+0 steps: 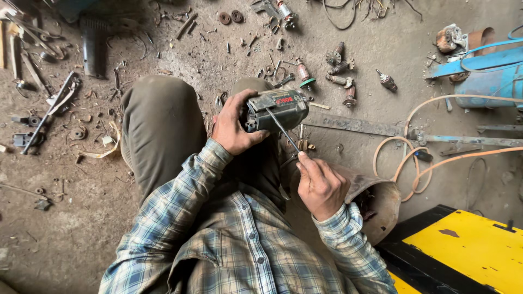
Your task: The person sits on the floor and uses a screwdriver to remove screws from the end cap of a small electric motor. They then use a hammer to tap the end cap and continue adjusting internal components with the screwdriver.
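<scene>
Gripping motor housing (275, 110) in left hand (233, 126), screwdriver (283, 129) in right hand (320, 185)

The motor housing (275, 110) sits above the knees in the left hand (233, 126), the right hand (320, 186) with its screwdriver (283, 129) just below, armatures (340, 73) on the floor (81, 228) beyond, hose (414, 163) at right.

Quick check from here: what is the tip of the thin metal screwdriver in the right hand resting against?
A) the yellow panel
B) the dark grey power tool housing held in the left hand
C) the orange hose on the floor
B: the right hand holds the thin metal screwdriver angled up, its tip on the dark grey power tool housing gripped by the left hand.
</scene>
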